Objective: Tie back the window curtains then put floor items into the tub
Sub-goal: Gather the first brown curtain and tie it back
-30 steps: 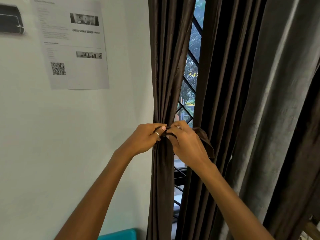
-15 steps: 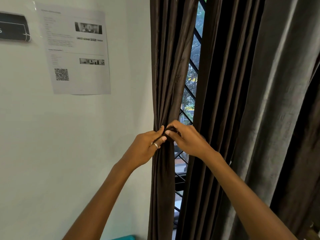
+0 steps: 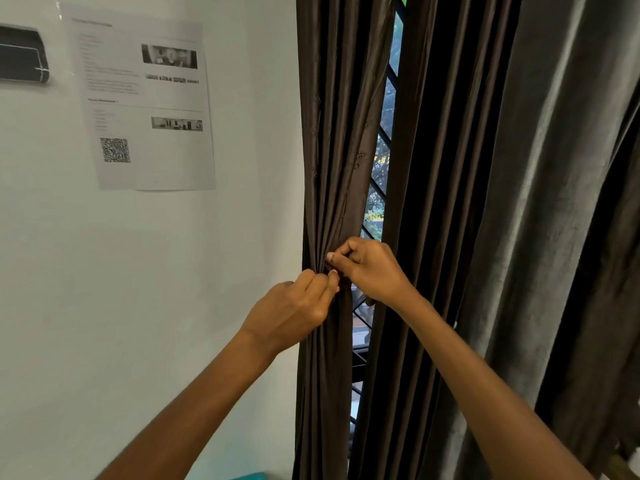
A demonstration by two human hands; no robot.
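At the far left of the white wall we see a dark rectangular plate. Just right of it is a white printed paper sheet with small photos and a square code.

Lower down, our left hand reaches in with its fingers curled, fingertips and thumb pinching the bunched folds of the dark brown pleated curtain panel. That panel hangs along the wall's right edge and is drawn into a narrow waist at hand height. Our right hand sits just above and to the right, close against the left one. Its fingers are curled too, with thumb and forefinger nipping the same gathered spot. There may be a tie band under the fingers, but we cannot tell.

Right of the panel, a slim gap shows the black diagonal window grille with greenery beyond. Further right hang a second dark brown curtain, loose, and then a grey velvety curtain. At the bottom edge, left of the panel's foot, a sliver of a teal object shows.
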